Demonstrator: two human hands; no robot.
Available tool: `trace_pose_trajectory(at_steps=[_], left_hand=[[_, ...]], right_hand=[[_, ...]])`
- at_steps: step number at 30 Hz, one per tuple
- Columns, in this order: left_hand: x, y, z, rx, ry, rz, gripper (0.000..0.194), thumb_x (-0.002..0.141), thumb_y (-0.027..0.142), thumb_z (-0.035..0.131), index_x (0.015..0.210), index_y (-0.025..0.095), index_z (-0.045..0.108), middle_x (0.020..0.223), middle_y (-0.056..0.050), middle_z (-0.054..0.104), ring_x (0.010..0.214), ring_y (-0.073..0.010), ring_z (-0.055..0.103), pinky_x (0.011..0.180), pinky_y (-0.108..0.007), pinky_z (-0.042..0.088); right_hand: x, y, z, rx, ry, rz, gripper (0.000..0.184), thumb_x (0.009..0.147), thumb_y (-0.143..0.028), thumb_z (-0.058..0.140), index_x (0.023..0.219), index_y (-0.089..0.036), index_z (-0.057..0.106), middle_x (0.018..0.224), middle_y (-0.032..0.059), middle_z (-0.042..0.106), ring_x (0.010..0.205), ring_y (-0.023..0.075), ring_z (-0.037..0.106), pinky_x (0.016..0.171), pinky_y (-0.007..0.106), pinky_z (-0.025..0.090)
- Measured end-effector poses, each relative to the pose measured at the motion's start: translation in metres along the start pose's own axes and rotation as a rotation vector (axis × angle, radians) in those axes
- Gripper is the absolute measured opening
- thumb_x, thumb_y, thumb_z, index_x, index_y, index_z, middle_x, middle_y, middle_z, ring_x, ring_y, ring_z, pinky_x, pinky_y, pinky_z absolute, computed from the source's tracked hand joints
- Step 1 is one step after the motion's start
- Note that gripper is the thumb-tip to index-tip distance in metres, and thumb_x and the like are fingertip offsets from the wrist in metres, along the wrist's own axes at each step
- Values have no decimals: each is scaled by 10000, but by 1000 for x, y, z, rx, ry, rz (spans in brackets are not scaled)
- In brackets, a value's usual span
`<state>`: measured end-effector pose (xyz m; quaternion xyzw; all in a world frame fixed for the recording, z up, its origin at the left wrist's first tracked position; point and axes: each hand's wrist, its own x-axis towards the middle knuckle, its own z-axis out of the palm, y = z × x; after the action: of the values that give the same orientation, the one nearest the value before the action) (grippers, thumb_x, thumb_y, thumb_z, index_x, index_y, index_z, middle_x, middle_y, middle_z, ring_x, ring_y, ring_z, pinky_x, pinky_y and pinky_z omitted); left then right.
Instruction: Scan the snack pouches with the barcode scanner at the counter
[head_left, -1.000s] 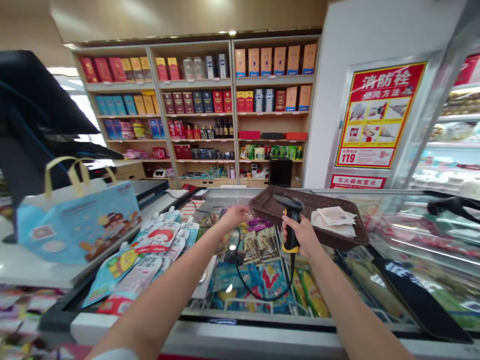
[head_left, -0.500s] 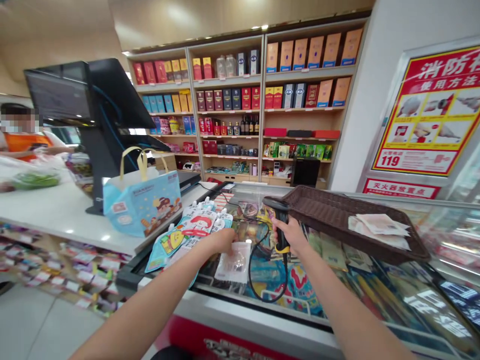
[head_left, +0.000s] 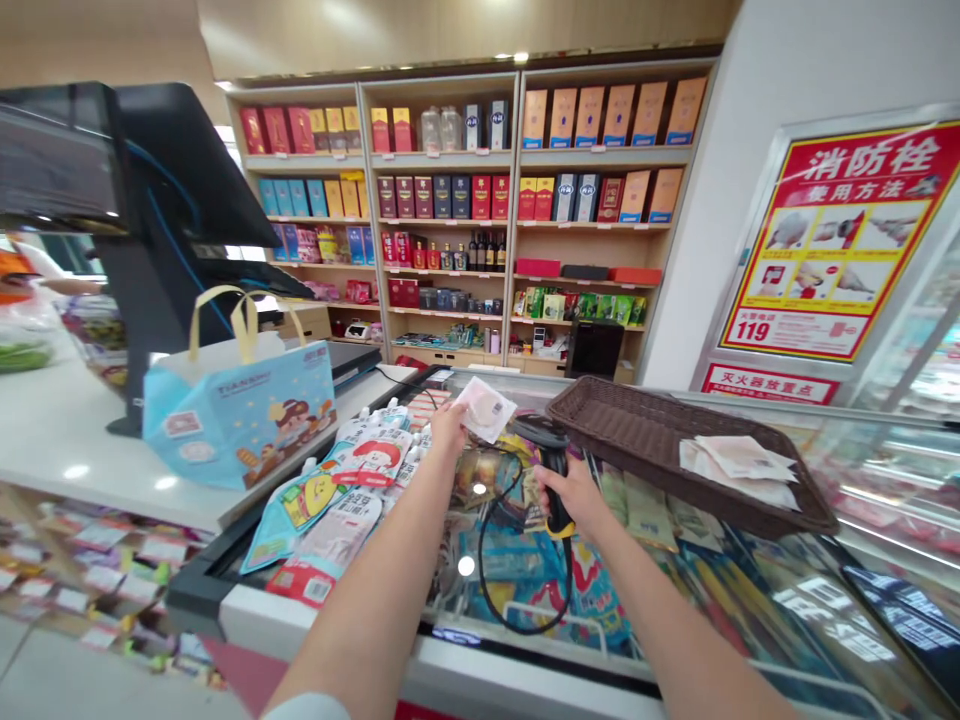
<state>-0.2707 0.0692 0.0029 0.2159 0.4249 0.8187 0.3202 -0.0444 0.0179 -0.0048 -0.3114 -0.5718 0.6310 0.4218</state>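
Whitish, slightly glossy film is wrapping a small packet, which the left grip is pinching by its near-left edge, fingers closing on it above the glass-topped chest. The packet is sitting tilted, almost square, so no long axis is standing out. From the right grip it is lying to the left and farther away, just beyond the head of the black scanner; that head is leaning leftward, seemingly towards the packet. The left hand is plainly the nearer one, since it is touching the film.

The right grip is wrapping round the scanner's handle, a slim, roughly upright shape with yellow trim, its fingers curling over hard, dull plastic. A smooth black cable is dropping from its foot and bending into a loose loop. Beyond and to the right, a brown woven basket, long and shallow, is holding flat pale packets. On the left, soft spouted pouches are overlapping in a crinkled heap, and a light-blue bag is standing on the smooth white desk.
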Motion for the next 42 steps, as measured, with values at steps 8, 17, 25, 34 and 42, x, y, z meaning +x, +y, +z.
trace_pose_trajectory(at_steps=[8, 17, 25, 34, 42], left_hand=[[7, -28, -14, 349, 144, 274, 196, 589, 278, 609, 742, 168, 552, 620, 32, 561, 578, -117, 524, 555, -223, 413], [-3, -21, -12, 501, 97, 337, 150, 624, 278, 564, 743, 191, 533, 636, 25, 555, 600, -134, 526, 573, -236, 415], [-6, -18, -10, 483, 109, 339, 142, 618, 268, 557, 737, 195, 526, 638, 20, 552, 600, -141, 531, 578, -246, 422], [-6, -16, -8, 422, 113, 311, 142, 607, 246, 573, 728, 189, 528, 621, 25, 549, 588, -132, 526, 562, -235, 421], [-34, -32, 78, 9, -39, -75, 221, 638, 133, 515, 854, 172, 541, 682, -8, 614, 578, -143, 601, 563, -271, 493]], right_hand=[[1, 2, -3, -133, -44, 38, 357, 640, -372, 705, 838, -215, 453, 493, -91, 517, 384, 101, 485, 373, 232, 444], [0, 2, -3, -168, -41, 53, 344, 632, -380, 712, 799, -209, 465, 472, -80, 509, 384, 109, 487, 377, 239, 439], [4, 13, -6, -171, -53, 53, 353, 630, -382, 692, 845, -207, 473, 497, -83, 519, 394, 110, 499, 381, 236, 442], [4, 9, -5, -114, -62, 45, 353, 640, -381, 697, 848, -204, 474, 489, -87, 517, 381, 103, 487, 369, 229, 434], [-8, -35, -38, 18, 71, -10, 388, 641, -374, 721, 886, -189, 484, 501, -89, 523, 378, 80, 469, 358, 205, 431]])
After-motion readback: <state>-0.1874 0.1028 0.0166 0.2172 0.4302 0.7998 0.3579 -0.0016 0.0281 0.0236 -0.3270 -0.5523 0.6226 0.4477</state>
